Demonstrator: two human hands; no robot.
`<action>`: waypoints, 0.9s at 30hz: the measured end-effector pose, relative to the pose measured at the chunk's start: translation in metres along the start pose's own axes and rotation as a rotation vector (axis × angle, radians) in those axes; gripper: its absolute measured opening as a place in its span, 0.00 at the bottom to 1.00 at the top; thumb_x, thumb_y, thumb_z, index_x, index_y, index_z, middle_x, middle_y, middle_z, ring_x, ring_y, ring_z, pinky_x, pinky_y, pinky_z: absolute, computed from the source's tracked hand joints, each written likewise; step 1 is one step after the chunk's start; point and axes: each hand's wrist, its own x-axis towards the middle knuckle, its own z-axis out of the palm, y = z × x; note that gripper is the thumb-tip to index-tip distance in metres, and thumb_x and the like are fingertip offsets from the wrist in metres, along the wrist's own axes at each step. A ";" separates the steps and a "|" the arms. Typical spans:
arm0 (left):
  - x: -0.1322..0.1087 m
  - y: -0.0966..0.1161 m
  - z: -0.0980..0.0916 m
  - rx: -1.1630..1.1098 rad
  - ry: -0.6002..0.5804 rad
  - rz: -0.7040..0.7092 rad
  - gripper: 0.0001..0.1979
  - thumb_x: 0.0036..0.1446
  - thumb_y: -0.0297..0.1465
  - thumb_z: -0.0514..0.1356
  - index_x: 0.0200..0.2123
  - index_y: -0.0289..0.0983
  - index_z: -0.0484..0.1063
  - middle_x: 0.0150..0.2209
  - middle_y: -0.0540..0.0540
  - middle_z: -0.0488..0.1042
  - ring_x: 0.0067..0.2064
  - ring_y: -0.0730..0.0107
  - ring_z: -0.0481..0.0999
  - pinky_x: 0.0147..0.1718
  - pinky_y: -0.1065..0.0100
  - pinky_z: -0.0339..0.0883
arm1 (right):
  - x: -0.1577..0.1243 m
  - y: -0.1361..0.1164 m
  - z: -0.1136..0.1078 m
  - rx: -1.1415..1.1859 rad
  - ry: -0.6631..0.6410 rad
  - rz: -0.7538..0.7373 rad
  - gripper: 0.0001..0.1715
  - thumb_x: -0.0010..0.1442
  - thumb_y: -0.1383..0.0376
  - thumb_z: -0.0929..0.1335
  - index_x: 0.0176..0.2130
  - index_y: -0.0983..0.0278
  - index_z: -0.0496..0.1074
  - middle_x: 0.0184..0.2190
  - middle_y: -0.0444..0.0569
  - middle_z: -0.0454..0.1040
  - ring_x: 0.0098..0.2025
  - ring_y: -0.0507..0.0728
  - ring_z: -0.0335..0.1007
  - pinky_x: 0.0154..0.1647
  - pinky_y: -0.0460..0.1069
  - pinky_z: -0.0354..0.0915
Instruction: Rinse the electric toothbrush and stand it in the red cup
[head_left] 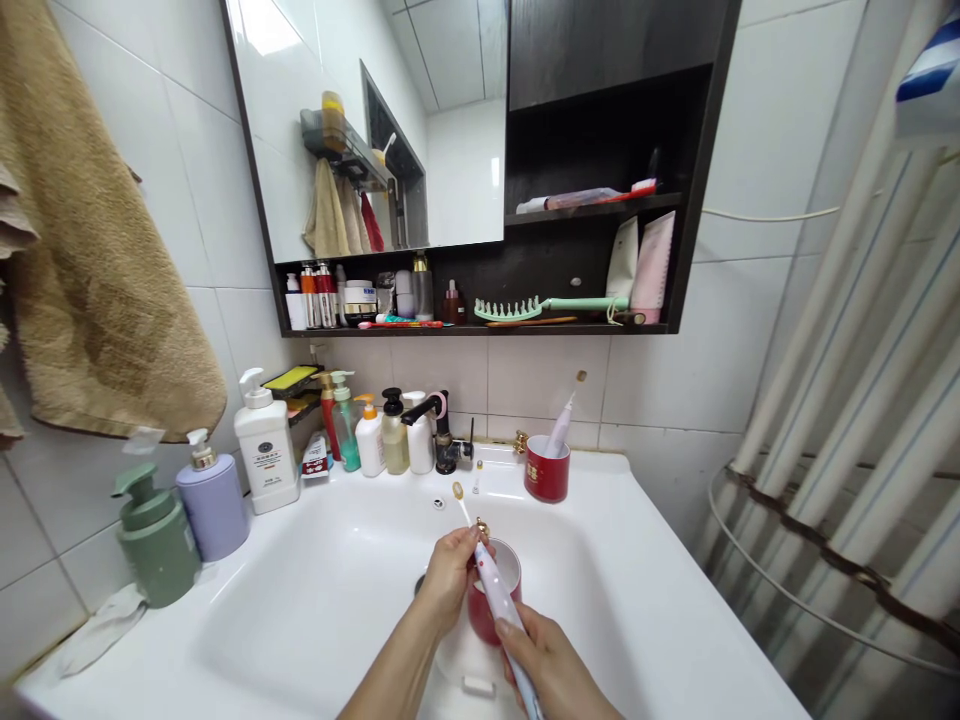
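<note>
An electric toothbrush (491, 580), pale pink-white with a tan brush head, slants over the sink. My right hand (555, 660) is wrapped round its lower handle. At its neck, the fingers of my left hand (448, 572) are pinched together. Behind the toothbrush is a red mug (482, 612) with a white inside, and a gold ornament shows by my left fingertips. Whether my left hand also touches the mug is hidden. A small spare brush head (478, 477) lies on the ledge behind the basin.
The white sink (315, 600) surrounds my hands, with a black faucet (442, 430) at its back. A second red mug (547, 475) holds another toothbrush (561, 428). Pump bottles (268, 450) line the left and back ledge. Above hangs a dark shelf cabinet (420, 331); pipes (825, 420) stand right.
</note>
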 end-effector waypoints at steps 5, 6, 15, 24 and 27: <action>-0.001 0.002 0.002 -0.008 0.029 0.030 0.13 0.36 0.38 0.57 0.20 0.33 0.63 0.17 0.50 0.65 0.19 0.79 0.61 0.19 0.76 0.52 | -0.002 -0.005 0.000 -0.041 0.042 -0.036 0.16 0.47 0.56 0.57 0.26 0.68 0.59 0.13 0.38 0.55 0.14 0.45 0.48 0.15 0.42 0.49; -0.001 0.002 0.002 0.000 0.055 0.058 0.13 0.36 0.38 0.57 0.20 0.33 0.63 0.17 0.50 0.65 0.19 0.79 0.61 0.19 0.76 0.52 | -0.003 -0.007 0.000 -0.071 0.061 -0.048 0.15 0.47 0.58 0.58 0.27 0.68 0.60 0.14 0.39 0.56 0.15 0.46 0.50 0.16 0.42 0.50; 0.000 0.002 0.000 0.034 0.103 0.100 0.14 0.35 0.39 0.57 0.18 0.33 0.61 0.15 0.53 0.63 0.17 0.81 0.58 0.18 0.76 0.51 | -0.007 -0.009 0.001 -0.159 0.079 -0.052 0.13 0.47 0.60 0.58 0.28 0.67 0.61 0.16 0.41 0.58 0.18 0.47 0.52 0.17 0.42 0.51; -0.002 0.005 0.002 -0.007 0.045 0.050 0.16 0.31 0.41 0.58 0.18 0.34 0.61 0.16 0.52 0.64 0.17 0.81 0.58 0.18 0.75 0.50 | 0.000 0.001 0.001 0.062 -0.066 0.037 0.21 0.43 0.48 0.56 0.24 0.65 0.55 0.11 0.36 0.55 0.09 0.44 0.46 0.10 0.41 0.46; -0.001 0.002 0.002 0.009 0.048 0.055 0.16 0.31 0.42 0.58 0.19 0.34 0.62 0.16 0.52 0.64 0.18 0.80 0.59 0.19 0.75 0.51 | 0.001 0.001 0.002 0.058 -0.010 0.007 0.20 0.44 0.50 0.58 0.24 0.66 0.56 0.11 0.36 0.55 0.11 0.43 0.47 0.11 0.41 0.47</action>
